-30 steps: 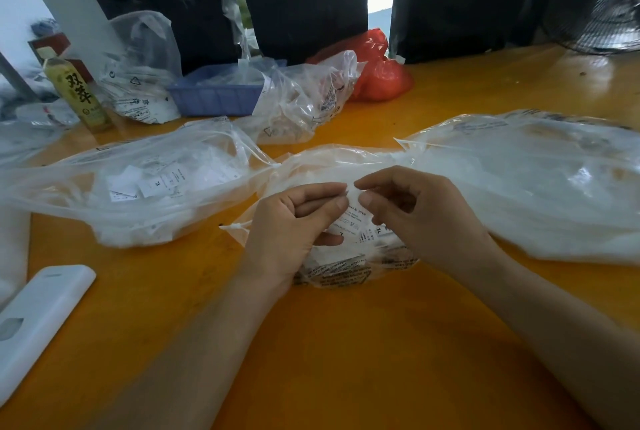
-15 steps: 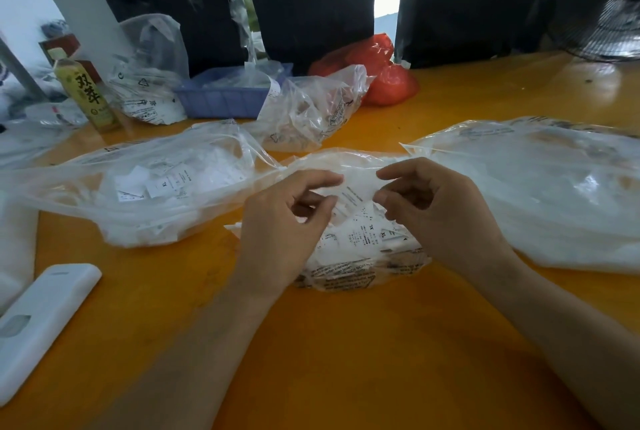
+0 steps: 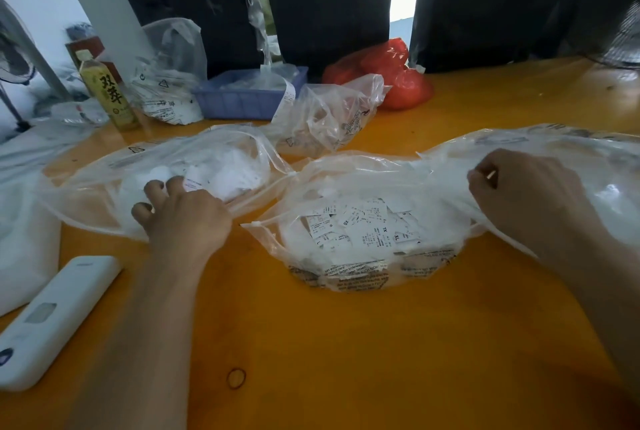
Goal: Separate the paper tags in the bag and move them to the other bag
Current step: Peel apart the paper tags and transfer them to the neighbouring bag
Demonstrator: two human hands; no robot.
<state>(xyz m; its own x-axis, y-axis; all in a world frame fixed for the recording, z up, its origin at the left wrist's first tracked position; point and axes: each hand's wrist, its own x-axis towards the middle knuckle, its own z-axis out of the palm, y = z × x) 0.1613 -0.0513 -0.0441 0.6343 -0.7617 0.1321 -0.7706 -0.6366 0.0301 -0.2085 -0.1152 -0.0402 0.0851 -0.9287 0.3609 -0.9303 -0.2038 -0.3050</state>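
On the glossy orange wooden table (image 3: pixel 346 343) three clear plastic bags lie in a row. The middle clear zip-top bag (image 3: pixel 353 221), printed with black warning text along its near fold, sits open and holds a loose heap of small white paper tags (image 3: pixel 360 228) marked with sizes such as XL and S. Just left of it, with the two mouths touching, lies a second clear plastic bag (image 3: pixel 156 180) with more white tags inside. The left hand (image 3: pixel 183 218) reaches into this bag's mouth, fingers spread and loosely bent over the tags there; whether it still pinches a tag cannot be told. The right hand (image 3: pixel 526 201) is curled with its fingertips closed on the film where the middle bag meets a large clear plastic bag (image 3: pixel 571 166) on the right; which of the two it grips cannot be told. A white rectangular remote-like device (image 3: pixel 52 322) lies near the left forearm. Farther back stand a yellow-labelled drink bottle (image 3: pixel 107 93), a blue plastic tray (image 3: pixel 242 100), a crumpled clear bag (image 3: pixel 329 114) and a red plastic bag (image 3: pixel 388 76).
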